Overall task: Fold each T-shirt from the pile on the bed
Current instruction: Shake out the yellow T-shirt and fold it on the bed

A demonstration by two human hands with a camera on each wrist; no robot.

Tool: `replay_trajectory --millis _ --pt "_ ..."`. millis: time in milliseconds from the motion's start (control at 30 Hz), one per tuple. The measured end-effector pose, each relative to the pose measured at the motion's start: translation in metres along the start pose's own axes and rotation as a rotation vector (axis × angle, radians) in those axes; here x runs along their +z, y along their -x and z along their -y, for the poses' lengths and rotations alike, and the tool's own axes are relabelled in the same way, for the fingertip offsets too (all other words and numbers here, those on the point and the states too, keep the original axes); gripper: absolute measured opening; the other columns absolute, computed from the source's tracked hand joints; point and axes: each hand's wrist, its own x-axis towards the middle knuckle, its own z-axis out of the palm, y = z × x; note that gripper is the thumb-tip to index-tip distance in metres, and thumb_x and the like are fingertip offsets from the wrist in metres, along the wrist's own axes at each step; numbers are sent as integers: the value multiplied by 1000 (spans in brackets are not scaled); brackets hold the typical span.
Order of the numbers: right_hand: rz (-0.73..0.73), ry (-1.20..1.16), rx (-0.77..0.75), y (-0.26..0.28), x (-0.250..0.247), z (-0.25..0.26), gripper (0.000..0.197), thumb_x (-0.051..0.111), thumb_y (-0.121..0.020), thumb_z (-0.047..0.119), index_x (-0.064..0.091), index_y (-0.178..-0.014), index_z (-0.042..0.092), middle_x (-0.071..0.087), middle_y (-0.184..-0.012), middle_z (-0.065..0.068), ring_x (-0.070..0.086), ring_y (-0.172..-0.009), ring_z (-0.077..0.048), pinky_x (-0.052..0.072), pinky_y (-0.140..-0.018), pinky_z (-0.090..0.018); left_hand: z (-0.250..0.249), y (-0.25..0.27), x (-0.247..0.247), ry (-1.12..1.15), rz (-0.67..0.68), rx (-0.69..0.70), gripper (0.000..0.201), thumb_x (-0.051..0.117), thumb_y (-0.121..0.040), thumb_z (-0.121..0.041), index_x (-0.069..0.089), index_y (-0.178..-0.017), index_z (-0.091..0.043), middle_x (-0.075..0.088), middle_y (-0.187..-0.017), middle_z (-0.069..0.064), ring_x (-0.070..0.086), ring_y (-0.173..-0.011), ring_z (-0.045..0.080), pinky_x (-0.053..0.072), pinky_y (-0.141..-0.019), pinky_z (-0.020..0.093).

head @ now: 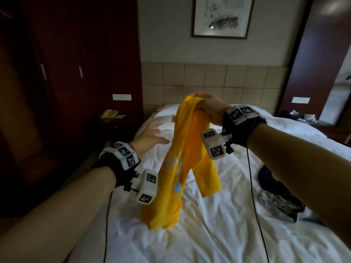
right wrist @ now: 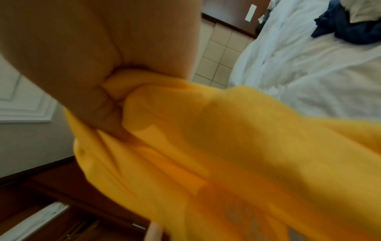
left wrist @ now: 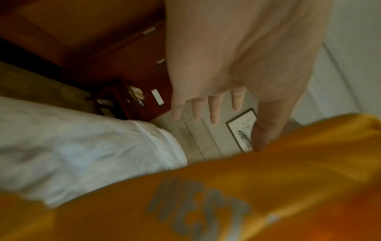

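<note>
A yellow T-shirt (head: 180, 168) with grey lettering hangs in the air over the white bed (head: 218, 234). My right hand (head: 207, 107) grips a bunched upper part of it in a fist, seen close in the right wrist view, where the fingers (right wrist: 103, 104) curl into the yellow T-shirt (right wrist: 226, 154). My left hand (head: 150, 135) is to the shirt's left, fingers spread and straight, holding nothing. In the left wrist view the left hand (left wrist: 216, 106) is open above the yellow T-shirt (left wrist: 226, 195), thumb close to its edge. The shirt's bottom hem brushes the sheet.
A pile of dark blue and grey clothes (head: 279, 196) lies on the bed's right side. A dark wooden wardrobe (head: 66, 73) and a nightstand with a telephone (head: 109, 113) stand to the left. A padded headboard (head: 209, 82) is behind the pillows.
</note>
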Motion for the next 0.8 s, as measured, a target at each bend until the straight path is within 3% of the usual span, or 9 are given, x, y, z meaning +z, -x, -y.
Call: replay_trajectory --millis 133,233,300,367,467,600,667,733,800 --pt "154 42 23 18 -16 10 20 48 -92 0 58 -82 14 62 -69 -1 61 -61 -13 52 -56 -23 -24 -5 49 -99 157 172 78 70 -73 1 39 -141 -21 49 -137 7 48 -125 21 51 -93 42" --pt "150 40 36 28 -37 16 19 48 -93 0 58 -83 13 62 -71 -3 61 -60 -12 51 -54 -23 -39 0 76 -112 255 182 54 67 -75 -2 52 -126 -8 62 -120 17 59 -112 31 50 -94 50" --pt "93 28 14 32 -53 17 20 49 -91 -2 58 -80 12 60 -69 -3 59 -56 -13 49 -51 -22 -38 -5 82 -182 310 134 36 64 -85 -2 58 -120 -8 66 -114 14 61 -109 31 50 -95 44" --pt "16 13 -20 36 -70 16 19 52 -86 -5 59 -78 11 59 -68 -5 58 -55 -14 50 -51 -22 -34 -6 82 -264 357 96 34 66 -86 -6 59 -119 -10 67 -114 10 63 -107 27 51 -92 36" --pt "-98 11 -56 42 -90 13 23 49 -87 -8 60 -80 11 61 -79 -10 62 -63 -16 54 -57 -24 -24 -6 81 -405 423 72 23 70 -83 -8 63 -105 -11 69 -100 5 67 -89 16 55 -78 23" --pt "-258 96 -79 48 -107 4 23 50 -88 -6 62 -88 13 66 -93 -12 66 -83 -21 56 -75 -33 -9 -16 73 -687 366 93 25 72 -81 -10 65 -102 2 69 -102 15 65 -94 29 52 -88 39" --pt "-397 393 -120 48 -115 -4 21 53 -89 1 65 -99 14 67 -103 -11 64 -95 -23 53 -86 -35 -5 -20 67 -806 260 110 16 70 -80 -11 57 -75 -4 60 -79 13 57 -76 26 44 -71 33" --pt "-506 699 -133 49 -121 -11 30 48 -89 1 65 -112 12 65 -114 -13 59 -108 -27 45 -89 -28 -2 -26 58 -766 159 145 28 66 -83 -7 44 -65 -10 45 -67 10 46 -67 20 33 -63 29" --pt "-575 828 -102 53 -127 -16 36 43 -88 -1 63 -117 9 63 -118 -15 56 -113 -30 43 -88 -31 -1 -30 48 -577 80 187 18 63 -86 -5 52 -73 -5 48 -70 11 48 -70 21 37 -68 32"
